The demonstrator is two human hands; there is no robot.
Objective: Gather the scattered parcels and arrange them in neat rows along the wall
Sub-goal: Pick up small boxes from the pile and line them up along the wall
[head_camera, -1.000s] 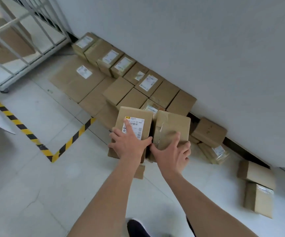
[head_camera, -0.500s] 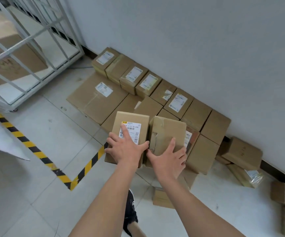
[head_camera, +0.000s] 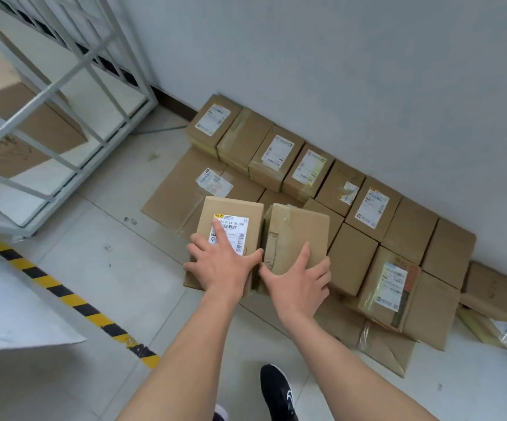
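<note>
The pale grey wall (head_camera: 367, 71) has a back row of brown cardboard parcels (head_camera: 276, 150) set edge to edge against it. The front row (head_camera: 352, 262) is ragged, so I judge the task roughly half done. The pale tiled floor (head_camera: 94, 268) gives open room near the person, with a white metal cage (head_camera: 63, 86) to the left. The white-labelled brown parcel (head_camera: 231, 214) and the tape-wrapped brown parcel (head_camera: 297, 229) sit side by side at the front row's left end. The left hand (head_camera: 224, 265) and right hand (head_camera: 297, 284) press on them with spread, straight fingers. A crumpled brown parcel (head_camera: 495, 293) lies loose at the far right.
</note>
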